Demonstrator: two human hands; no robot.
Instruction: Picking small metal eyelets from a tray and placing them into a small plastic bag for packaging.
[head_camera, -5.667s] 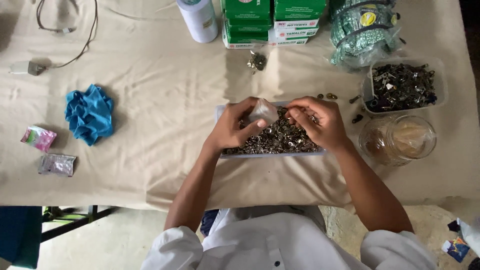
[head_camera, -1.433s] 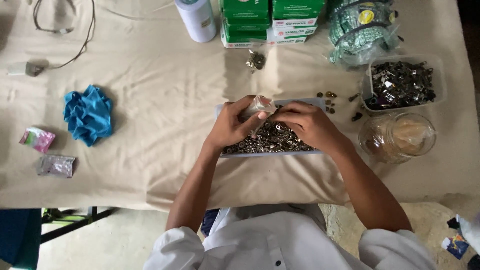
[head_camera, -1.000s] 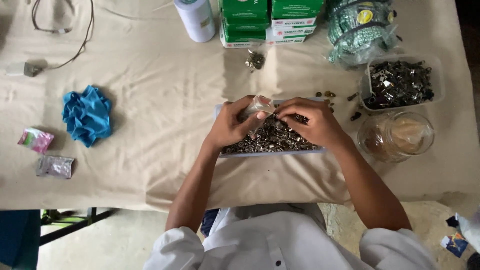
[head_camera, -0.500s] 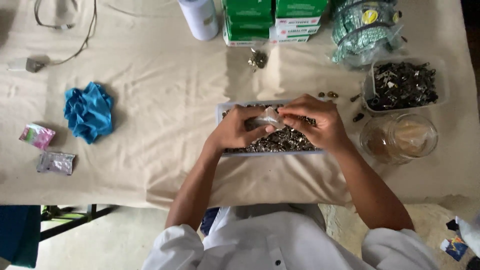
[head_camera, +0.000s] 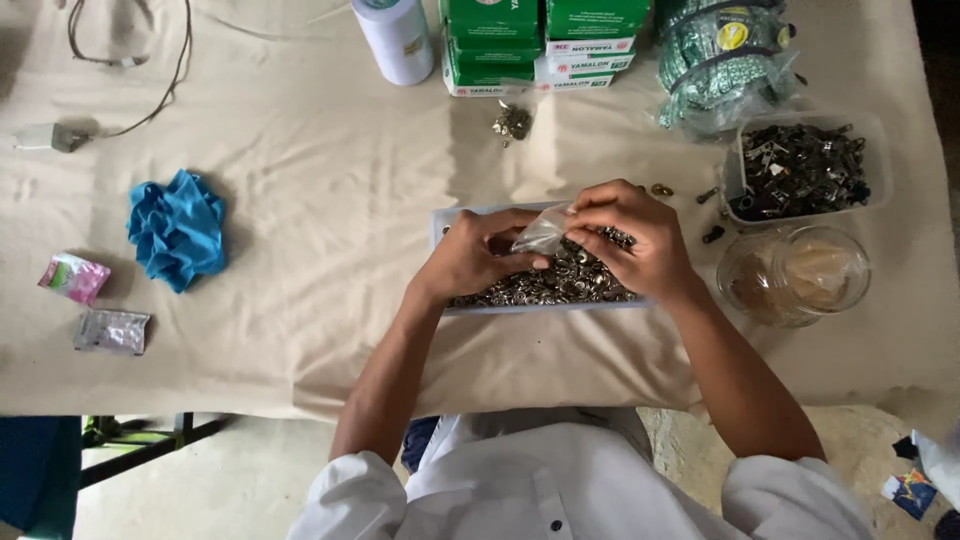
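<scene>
Starting at the far left of the bench (head_camera: 300, 330), we are looking at two small foil packets (head_camera: 75, 278), a crumpled blue cloth (head_camera: 178, 228) and, further back, a cable with a plug (head_camera: 60, 135); all of it is lying well apart from our hands. Moving inward, our left hand (head_camera: 475, 255) is resting over the shallow tray (head_camera: 440, 222) heaped with small metal rings (head_camera: 560, 285), its grip pinched together on one edge of a small clear plastic bag (head_camera: 543, 235). Our right hand (head_camera: 640, 240) is meeting it from the other side, its grip clamped on the same bag, so the bag is being held between both hands just above the tray.

We cannot tell whether any rings are inside the bag; it is looking nearly flat, and the tray is looking full, so we are judging the bagging to be at an early stage, with most of the pile left.

To the right, a glass jar (head_camera: 795, 275) is sitting near the tray, with a clear tub of dark metal parts (head_camera: 805, 170) behind it. Green boxes (head_camera: 545, 40) and a white bottle (head_camera: 397, 40) are standing along the back edge.
</scene>
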